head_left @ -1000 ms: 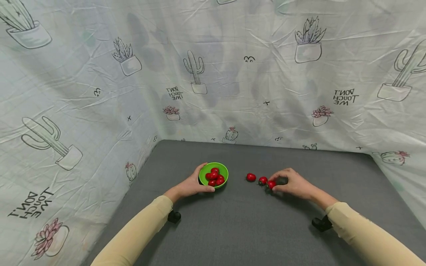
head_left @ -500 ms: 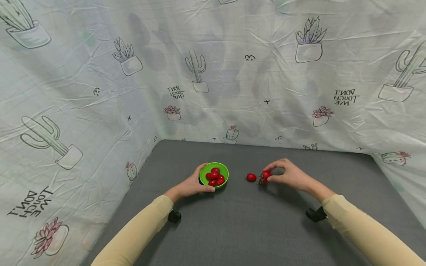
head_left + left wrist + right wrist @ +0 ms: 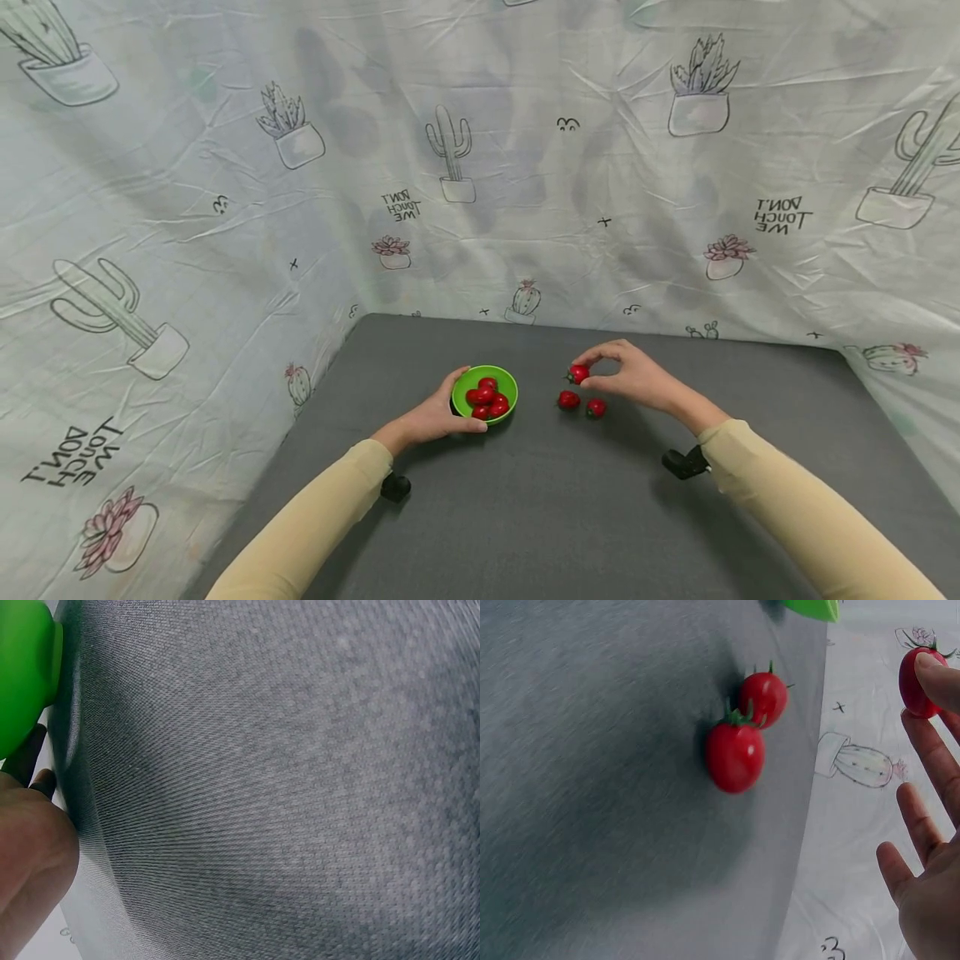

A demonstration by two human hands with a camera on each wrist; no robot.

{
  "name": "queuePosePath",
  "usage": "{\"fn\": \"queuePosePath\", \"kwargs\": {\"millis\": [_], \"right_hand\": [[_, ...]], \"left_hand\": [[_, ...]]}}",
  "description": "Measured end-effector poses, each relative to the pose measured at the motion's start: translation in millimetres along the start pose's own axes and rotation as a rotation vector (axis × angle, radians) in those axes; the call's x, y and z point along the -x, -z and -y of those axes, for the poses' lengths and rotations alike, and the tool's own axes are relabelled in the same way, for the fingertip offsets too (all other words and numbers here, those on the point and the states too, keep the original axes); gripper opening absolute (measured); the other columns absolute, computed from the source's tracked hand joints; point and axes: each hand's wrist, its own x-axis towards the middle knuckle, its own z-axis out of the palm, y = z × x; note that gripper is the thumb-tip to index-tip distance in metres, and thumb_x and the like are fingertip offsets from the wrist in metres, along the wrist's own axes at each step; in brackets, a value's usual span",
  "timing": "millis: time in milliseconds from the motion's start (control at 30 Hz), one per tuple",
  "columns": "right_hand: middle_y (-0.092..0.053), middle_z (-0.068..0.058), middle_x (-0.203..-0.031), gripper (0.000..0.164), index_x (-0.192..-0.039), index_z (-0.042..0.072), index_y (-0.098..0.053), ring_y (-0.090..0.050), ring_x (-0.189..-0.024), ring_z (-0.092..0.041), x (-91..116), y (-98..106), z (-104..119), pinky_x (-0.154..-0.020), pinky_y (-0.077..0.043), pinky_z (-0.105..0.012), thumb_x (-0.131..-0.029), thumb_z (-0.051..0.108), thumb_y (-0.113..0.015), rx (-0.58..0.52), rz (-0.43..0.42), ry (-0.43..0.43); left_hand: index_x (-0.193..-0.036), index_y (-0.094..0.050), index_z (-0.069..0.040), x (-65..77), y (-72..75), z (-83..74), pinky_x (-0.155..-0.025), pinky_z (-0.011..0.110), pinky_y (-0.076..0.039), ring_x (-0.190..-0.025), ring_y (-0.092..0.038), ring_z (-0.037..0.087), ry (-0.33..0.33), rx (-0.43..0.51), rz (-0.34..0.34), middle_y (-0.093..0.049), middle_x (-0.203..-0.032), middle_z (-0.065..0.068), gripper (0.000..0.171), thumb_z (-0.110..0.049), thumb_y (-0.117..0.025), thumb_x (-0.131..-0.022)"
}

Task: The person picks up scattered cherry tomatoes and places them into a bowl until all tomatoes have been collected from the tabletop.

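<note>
A green bowl (image 3: 509, 385) with several cherry tomatoes (image 3: 482, 396) in it stands left of centre in the head view. My left hand (image 3: 435, 417) grips its left side, thumb at the near rim and fingers at the far side. In the left wrist view the bowl (image 3: 22, 675) shows only in part. Raised above the table, my right hand (image 3: 633, 377) pinches a cherry tomato (image 3: 917, 682) with a green stem between thumb and finger. Below it, two more cherry tomatoes lie on the table: one on the left (image 3: 568, 400) and one on the right (image 3: 596, 408).
Everything stands on a dark grey table (image 3: 510, 517). A white cloth (image 3: 525, 167) printed with cacti hangs behind it and along the left. Black camera mounts are worn at the left wrist (image 3: 395, 487) and the right wrist (image 3: 684, 463).
My right hand has lifted one cherry tomato off the table and carried it leftward toward the bowl. The left hand still holds the bowl in the same place.
</note>
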Motion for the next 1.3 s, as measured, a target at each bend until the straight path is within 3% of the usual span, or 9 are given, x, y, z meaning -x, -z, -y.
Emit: {"fn": "queuePosePath", "kwargs": {"millis": [500,767,1300], "right_hand": [[-0.064,0.005,-0.119,0.031,-0.12,0.031,-0.073,-0.041,-0.13,-0.026,-29.8,-11.7,16.0,-0.102,-0.038,-0.057,-0.092,0.042,-0.078,-0.037,0.012,0.006],[-0.065,0.002,-0.118,0.033,-0.122,0.025,-0.074,-0.042,-0.129,-0.026,-44.7,-20.8,22.1,-0.103,-0.037,-0.059,-0.092,0.039,-0.079,-0.066,0.021,0.04],[-0.064,0.005,-0.118,0.029,-0.119,0.03,-0.074,-0.043,-0.129,-0.03,-67.0,-39.9,31.4,-0.101,-0.039,-0.054,-0.092,0.038,-0.079,-0.075,0.056,0.034]], "left_hand": [[-0.163,-0.013,-0.026,-1.6,-0.1,-2.6,-0.116,0.048,-0.03,-0.146,-0.031,0.024,0.013,-0.011,-0.001,-0.028,-0.162,0.009,0.112,-0.039,-0.088,-0.081],[-0.164,-0.014,-0.021,-0.2,1.3,-3.1,-0.116,0.051,-0.029,-0.145,-0.033,0.028,-0.006,0.009,-0.007,-0.029,-0.161,0.012,0.109,-0.034,-0.087,-0.084],[-0.163,-0.016,-0.022,-1.8,2.2,-4.2,-0.117,0.048,-0.029,-0.144,-0.034,0.024,0.017,-0.02,-0.023,-0.031,-0.16,0.008,0.112,-0.041,-0.089,-0.08]]}}
